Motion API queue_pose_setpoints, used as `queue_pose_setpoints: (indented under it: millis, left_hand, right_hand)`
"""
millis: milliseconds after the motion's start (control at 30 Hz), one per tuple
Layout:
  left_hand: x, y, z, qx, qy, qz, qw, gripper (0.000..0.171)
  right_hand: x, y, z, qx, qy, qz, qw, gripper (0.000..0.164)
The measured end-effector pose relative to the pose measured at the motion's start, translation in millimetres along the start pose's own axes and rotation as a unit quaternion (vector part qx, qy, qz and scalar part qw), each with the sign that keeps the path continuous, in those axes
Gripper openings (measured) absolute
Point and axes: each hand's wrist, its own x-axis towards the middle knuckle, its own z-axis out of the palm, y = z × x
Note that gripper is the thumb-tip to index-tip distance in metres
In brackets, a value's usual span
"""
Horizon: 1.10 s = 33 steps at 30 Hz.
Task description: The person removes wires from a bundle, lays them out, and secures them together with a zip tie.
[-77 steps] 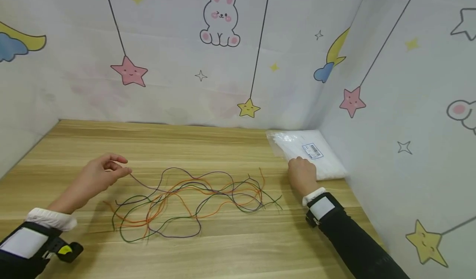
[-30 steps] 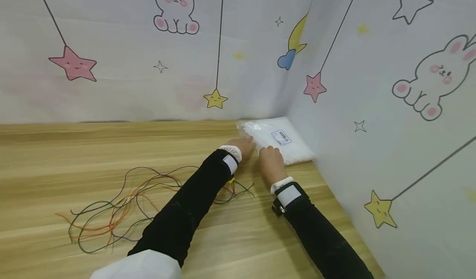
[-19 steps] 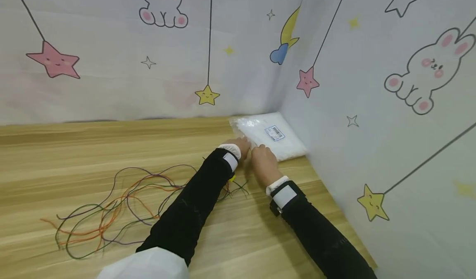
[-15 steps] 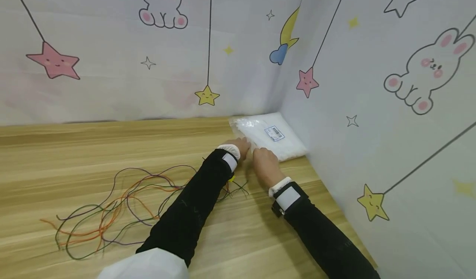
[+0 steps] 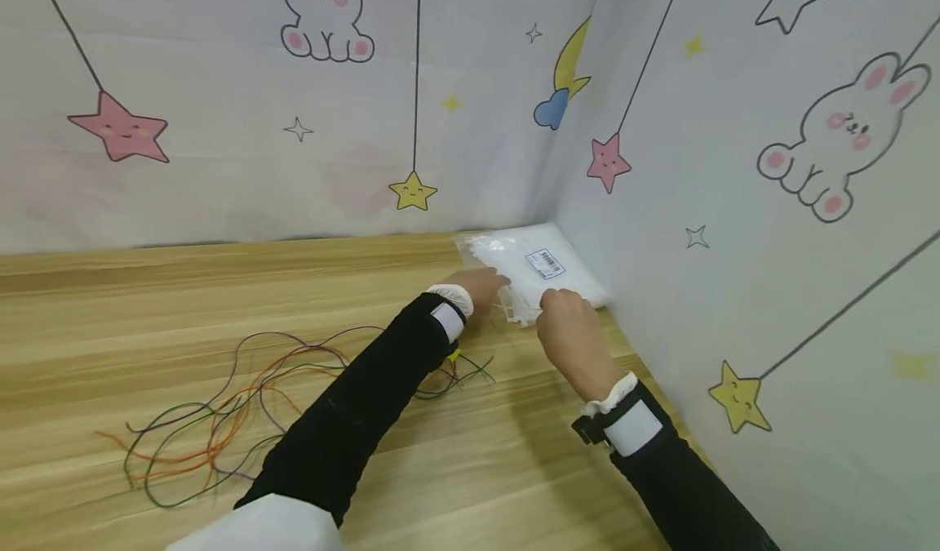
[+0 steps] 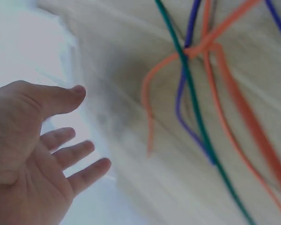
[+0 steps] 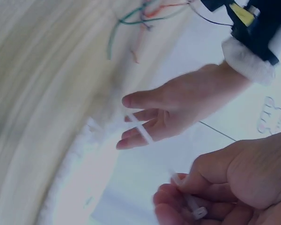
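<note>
A clear plastic bag [image 5: 485, 245] packed with white cable ties lies in the table's far right corner, a barcode label [image 5: 545, 264] on top. Several tie ends [image 5: 523, 313] poke from its near left edge. At that edge my left hand [image 5: 479, 286] has its fingers loosely extended; in the left wrist view the hand [image 6: 28, 159] shows nothing between thumb and fingers. My right hand [image 5: 573, 339] is just right of the bag opening. The right wrist view shows it pinching a white cable tie [image 7: 139, 127], whose small head [image 7: 199, 213] lies by the curled fingers.
Loose orange, green and purple wires [image 5: 257, 388] lie tangled across the wooden table [image 5: 184, 290], partly hidden under my left forearm. Printed fabric walls [image 5: 352, 151] border the table at the back and right.
My left hand has crossed from a wire end at left to the bag. Lately my right hand drew away rightward and nearer with a cable tie; the left fingers loosened and tie ends emerged.
</note>
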Motion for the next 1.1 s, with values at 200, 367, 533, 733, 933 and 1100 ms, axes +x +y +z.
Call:
queue_pose_setpoints:
  millis: [200, 367, 533, 733, 933, 1100]
  left_hand:
    - [-39.6, -6.4, -25.9, -0.04, 0.073, 0.124, 0.9888, 0.02]
    - [-94.3, -35.5, -35.5, -0.201, 0.12, 0.154, 0.9599, 0.017]
    - [-163.1, -58.2, -34.9, -0.377, 0.138, 0.123, 0.9076, 0.02]
    - [-222.3, -59.3, -27.7, -0.384, 0.174, 0.108, 0.9006, 0.019]
    - [-243.2, -54.2, -10.1, -0.344, 0.167, 0.091, 0.9196, 0.007]
    - [-257.2, -53.9, 3.6, -0.358, 0.127, 0.129, 0.9162, 0.007]
  right_hand:
    - [-0.9, 3.2, -8.5, 0.096, 0.077, -0.021, 0.992, 0.011]
    - [1.1, -2.4, -7.1, 0.213, 0.112, -0.052, 0.969, 0.005]
    - [-1.1, -21.6, -7.9, 0.459, 0.094, -0.084, 0.879, 0.005]
    - [-3.6, -58.0, -8.2, 0.648, -0.003, -0.139, 0.749, 0.011]
    - [-12.1, -78.8, -2.7, 0.655, -0.07, -0.186, 0.729, 0.012]
    - [-24.9, -88.9, -0.9, 0.614, -0.065, -0.266, 0.74, 0.013]
